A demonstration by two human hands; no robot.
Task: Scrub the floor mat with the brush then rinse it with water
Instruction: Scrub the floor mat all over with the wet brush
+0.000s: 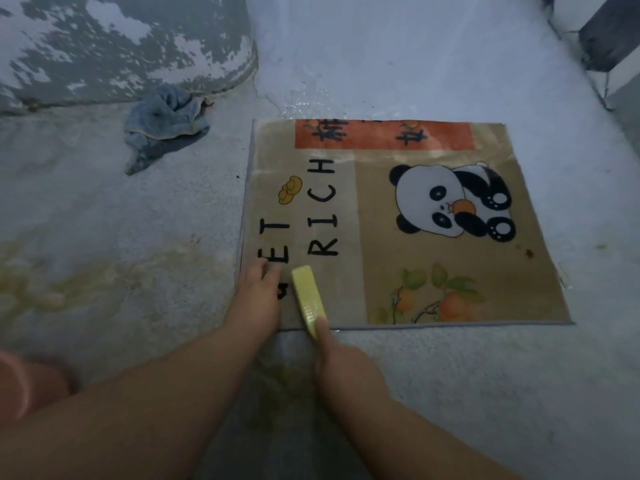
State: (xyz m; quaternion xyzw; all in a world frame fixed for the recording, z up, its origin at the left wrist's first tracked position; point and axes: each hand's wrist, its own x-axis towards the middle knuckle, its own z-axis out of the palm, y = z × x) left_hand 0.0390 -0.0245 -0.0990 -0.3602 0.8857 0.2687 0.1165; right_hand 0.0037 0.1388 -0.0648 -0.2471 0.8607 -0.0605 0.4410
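A tan floor mat (429, 271) with a panda picture, black letters and an orange banner lies flat on the wet concrete floor. A yellow brush (307, 294) rests on the mat's near left corner. My right hand (343, 358) grips the near end of the brush, with one finger stretched along its top. My left hand (258, 296) presses down on the mat's near left corner, just left of the brush, its fingers curled against the fabric and covering part of a letter.
A crumpled blue cloth (166, 124) lies on the floor to the far left of the mat. Behind it rises a wall with peeling paint (121, 46). Water glistens on the floor beyond the mat's far edge (304, 95). My knee (20, 386) shows at the lower left.
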